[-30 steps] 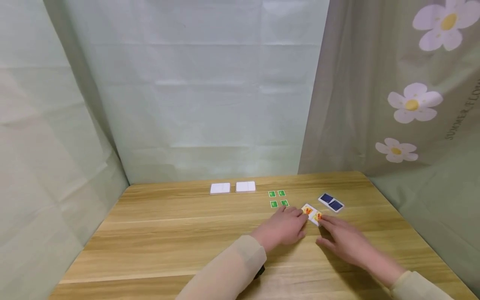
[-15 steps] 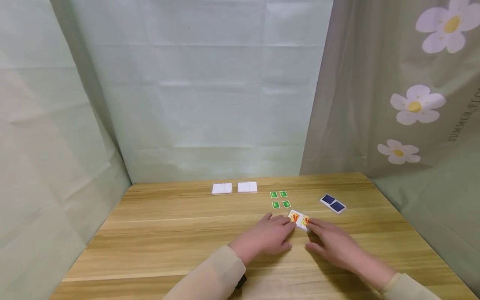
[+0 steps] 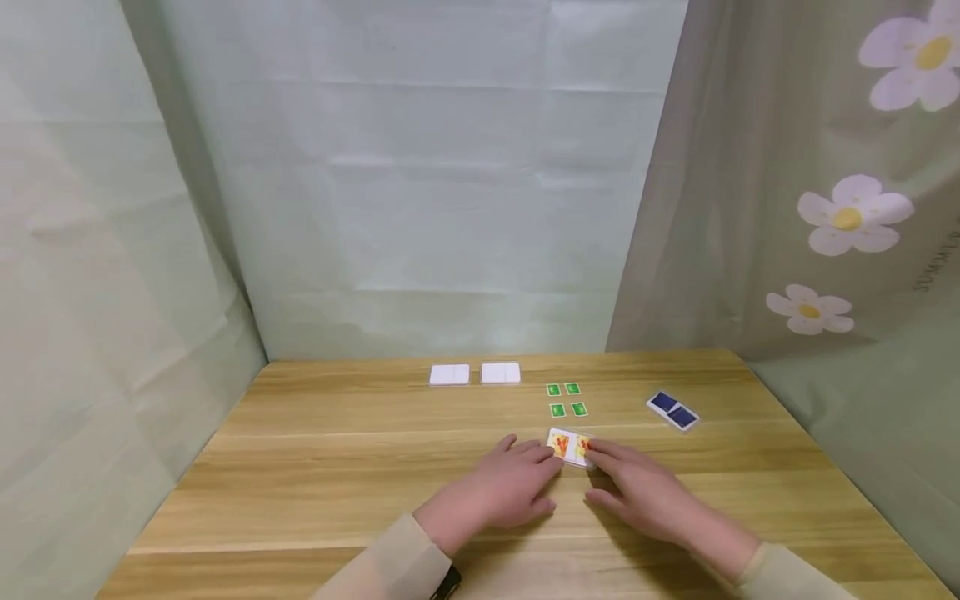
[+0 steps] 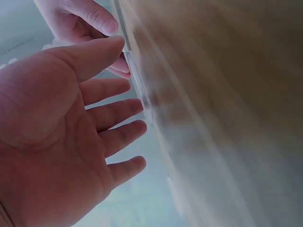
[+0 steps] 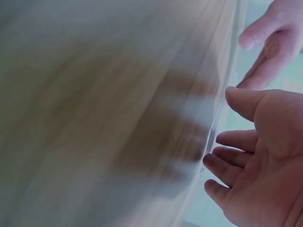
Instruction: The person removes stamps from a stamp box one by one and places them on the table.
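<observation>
Two hands meet at an orange card (image 3: 572, 447) lying on a wooden table (image 3: 337, 508), at lower centre of the head view. The left hand (image 3: 506, 486), left of the card, has its fingers extended and reaches the card's left end with its fingertips; the right hand (image 3: 651, 493), likewise straight-fingered, lays its fingertips on the right end. Neither hand curls round the card or pinches it. Both thumbs stand apart from the card, nearer the bottom of the frame. The left-wrist view shows the left palm with fingers spread; the right-wrist view shows the right palm at lower right, fingers slightly bent. Just above the card in the head view, four green tiles (image 3: 557, 410) form two rows of two. A blue card (image 3: 672, 411) lies aslant to their right; two white cards (image 3: 450, 375) lie side by side to their left, near the far edge. Pale cloth (image 3: 420, 208) hangs behind the table, with white flowers (image 3: 847, 218) printed at upper right. Light sleeves (image 3: 408, 562) enter from the bottom edge.
</observation>
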Tool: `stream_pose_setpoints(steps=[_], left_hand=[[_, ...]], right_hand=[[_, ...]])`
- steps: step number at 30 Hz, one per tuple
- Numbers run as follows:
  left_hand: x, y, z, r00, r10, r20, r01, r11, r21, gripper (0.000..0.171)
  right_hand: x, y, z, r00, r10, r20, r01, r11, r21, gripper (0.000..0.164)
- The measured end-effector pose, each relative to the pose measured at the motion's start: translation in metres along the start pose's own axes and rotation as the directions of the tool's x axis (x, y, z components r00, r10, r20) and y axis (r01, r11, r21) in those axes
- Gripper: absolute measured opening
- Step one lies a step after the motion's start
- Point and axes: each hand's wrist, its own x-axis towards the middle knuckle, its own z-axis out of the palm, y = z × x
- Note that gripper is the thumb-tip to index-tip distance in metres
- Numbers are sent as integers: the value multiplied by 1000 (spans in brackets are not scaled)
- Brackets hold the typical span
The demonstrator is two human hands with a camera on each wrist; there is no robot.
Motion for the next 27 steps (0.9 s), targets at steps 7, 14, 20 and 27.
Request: stream_pose_setpoints(steps=[7,14,20,27], left_hand=[[-18,-10,-2,999,-8,-37,7,1000,-26,57],[-26,-26,-6,996,-39,-86,29,993,-110,55],[-19,-42,0,984,-83,-158,60,987,-150,59],[-10,-54,2,973,-151,-174,107,966,-236,70]], right_hand=[[11,-9,5,998,-54,28,53,998,17,54],[23,-20,7,994,-92,58,90,995,40,54],[32,-24,10,992,-95,85,90,994,60,54],[36,-26,10,992,-95,82,88,993,82,54]])
